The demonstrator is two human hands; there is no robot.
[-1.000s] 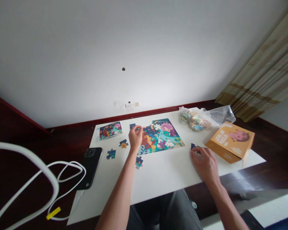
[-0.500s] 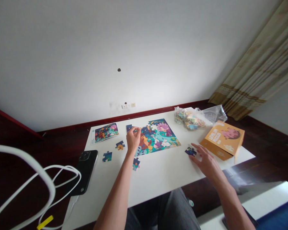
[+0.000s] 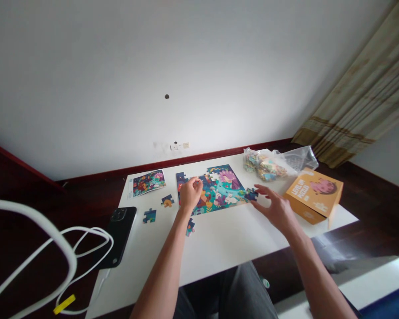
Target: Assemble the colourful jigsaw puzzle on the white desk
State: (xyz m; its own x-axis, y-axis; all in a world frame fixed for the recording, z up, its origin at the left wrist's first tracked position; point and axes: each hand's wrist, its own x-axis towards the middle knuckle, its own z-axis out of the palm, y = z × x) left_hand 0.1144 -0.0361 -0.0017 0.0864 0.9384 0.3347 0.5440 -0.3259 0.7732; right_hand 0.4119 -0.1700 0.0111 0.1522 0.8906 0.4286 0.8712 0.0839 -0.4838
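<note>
A partly assembled jigsaw puzzle (image 3: pixel 224 190), with white rabbits and a pink figure on it, lies on the white table (image 3: pixel 226 239). My left hand (image 3: pixel 190 195) is over its left part, fingertips pinched together; whatever they hold, if anything, is hidden. My right hand (image 3: pixel 274 206) grips a dark blue puzzle piece (image 3: pixel 252 194) between thumb and fingers, at the puzzle's lower right corner. Left of the puzzle lie an orange and blue piece (image 3: pixel 167 201) and a teal piece (image 3: pixel 149 215). Another loose piece (image 3: pixel 190 227) sits beside my left forearm, partly covered by it.
A printed picture sheet (image 3: pixel 149 183) lies at the back left. Nearer on the left are a black phone (image 3: pixel 121 235) and a white cable (image 3: pixel 96 230). An orange puzzle box (image 3: pixel 314 192) and clear bags of pieces (image 3: pixel 269 166) occupy the right side.
My right hand has moved left and away from me, bringing the dark blue piece from the bare table to the puzzle's lower right corner. My left hand has shifted slightly right and stays pinched.
</note>
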